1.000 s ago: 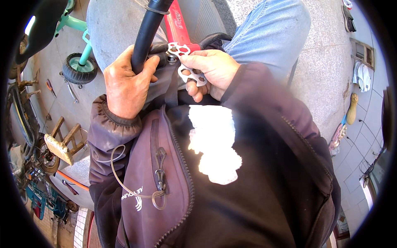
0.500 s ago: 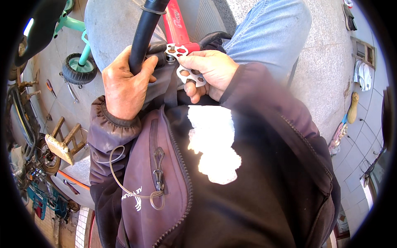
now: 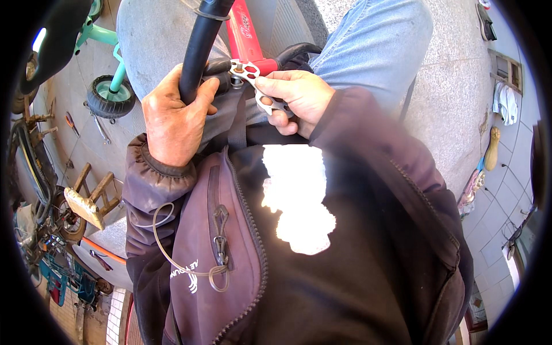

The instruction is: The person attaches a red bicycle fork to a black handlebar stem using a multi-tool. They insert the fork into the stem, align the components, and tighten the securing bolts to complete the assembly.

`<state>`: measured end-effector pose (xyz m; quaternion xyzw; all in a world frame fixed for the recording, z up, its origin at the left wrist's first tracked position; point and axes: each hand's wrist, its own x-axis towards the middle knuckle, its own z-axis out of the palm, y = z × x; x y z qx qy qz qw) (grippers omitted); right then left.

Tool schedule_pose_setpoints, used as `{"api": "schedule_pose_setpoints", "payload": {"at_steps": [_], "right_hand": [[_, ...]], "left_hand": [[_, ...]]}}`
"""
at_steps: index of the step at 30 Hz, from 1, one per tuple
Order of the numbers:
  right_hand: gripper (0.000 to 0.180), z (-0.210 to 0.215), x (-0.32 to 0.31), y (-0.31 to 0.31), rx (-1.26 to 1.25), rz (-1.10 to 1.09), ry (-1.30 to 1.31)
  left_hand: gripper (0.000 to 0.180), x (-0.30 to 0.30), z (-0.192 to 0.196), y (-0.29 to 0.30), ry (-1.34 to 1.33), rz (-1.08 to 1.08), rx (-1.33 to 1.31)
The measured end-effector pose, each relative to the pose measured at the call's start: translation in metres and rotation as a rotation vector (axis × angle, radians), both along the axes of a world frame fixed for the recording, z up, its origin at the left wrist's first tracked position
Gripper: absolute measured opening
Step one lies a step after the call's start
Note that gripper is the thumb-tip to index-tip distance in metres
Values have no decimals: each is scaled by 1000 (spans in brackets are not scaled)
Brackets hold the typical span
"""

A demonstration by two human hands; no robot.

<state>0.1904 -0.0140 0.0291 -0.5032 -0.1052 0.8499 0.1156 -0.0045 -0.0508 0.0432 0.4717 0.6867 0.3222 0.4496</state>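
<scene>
My left hand [image 3: 171, 121] is wrapped round the lower end of a black tube [image 3: 202, 46], which slants up in front of me. In my right hand [image 3: 305, 99] is a flat silver multi-hole spanner [image 3: 268, 107], pinched between thumb and fingers. The spanner's far end sits around a small bolt [image 3: 238, 68], at the joint beside a red frame tube [image 3: 244, 35]. Black curved parts [image 3: 296, 53] stick out on either side of the joint. My palm hides part of the spanner's near end.
My jeans-covered knees [image 3: 379, 46] flank the work. At left lie a wheel on a green frame [image 3: 109, 95], a screwdriver [image 3: 71, 123], a wrench [image 3: 99, 126] and a small wooden stool [image 3: 86, 204]. Along the right wall are a cloth [image 3: 506, 103] and a brush-like object [image 3: 492, 148].
My right hand has shifted slightly to the right, and the spanner has swung and tilted about the bolt. My left hand stays on the black tube.
</scene>
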Motion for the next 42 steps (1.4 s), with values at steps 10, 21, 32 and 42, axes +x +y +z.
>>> {"api": "schedule_pose_setpoints", "payload": {"at_steps": [10,21,32,42], "right_hand": [[38,16,-13,9,390,439,-417],[42,19,-28,-5,813,685,-805],[39,4,-16,-1,1018,760,-786],[25,-61,23,19,1574,717,-485]], "left_hand": [[32,0,1,1,12,-31,1],[18,4,-3,0,13,17,69],[33,2,-1,2,17,-61,29],[31,1,-5,4,3,-56,7]]}}
